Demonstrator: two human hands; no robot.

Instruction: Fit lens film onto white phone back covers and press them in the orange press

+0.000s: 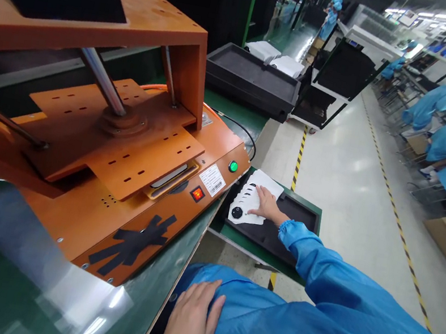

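Observation:
My right hand reaches out to the side with its fingers spread, touching overlapping white phone back covers. The nearest cover shows a round black camera area. These covers lie fanned out in a black tray. My left hand rests with its fingers lying flat against my blue smock, with nothing in it. To the left stands an orange press machine, its upper plate just above a fixture that holds a slim, pale-edged piece.
A green button and a lit red switch sit on the press front. Behind it are stacked black trays and more white pieces. A cart stands by the aisle. Several people in blue smocks work at the right.

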